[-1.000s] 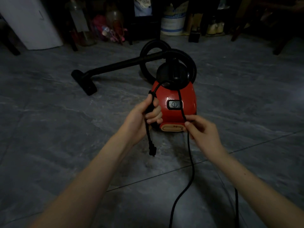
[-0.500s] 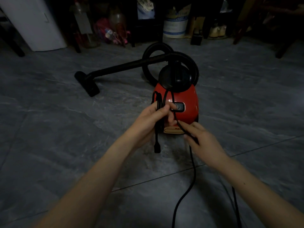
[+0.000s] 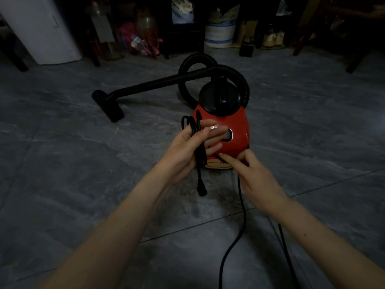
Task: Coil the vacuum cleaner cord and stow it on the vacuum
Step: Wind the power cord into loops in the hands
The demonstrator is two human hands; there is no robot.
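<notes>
The red vacuum [image 3: 237, 126] with a black top stands on the grey tile floor in front of me. Its black hose [image 3: 246, 86] arches over it. My left hand [image 3: 185, 151] is held in front of the vacuum's left side, fingers stretched out. Loops of the black cord [image 3: 242, 215] lie across its palm under the thumb, and the plug [image 3: 202, 189] dangles below. My right hand [image 3: 256, 180] pinches the cord between index finger and thumb just below the left hand's fingers. From there the cord trails down to the floor toward me.
The black wand [image 3: 150, 85] and floor head [image 3: 108, 107] lie to the left behind the vacuum. A white cabinet [image 3: 41, 28], bottles, a white bucket [image 3: 218, 32] and furniture legs [image 3: 354, 63] line the back. A second stretch of cord [image 3: 285, 247] runs under my right forearm.
My left hand's fingers have straightened, with more loops of cord on its palm. My right hand has brought the cord down and in toward the left hand.
</notes>
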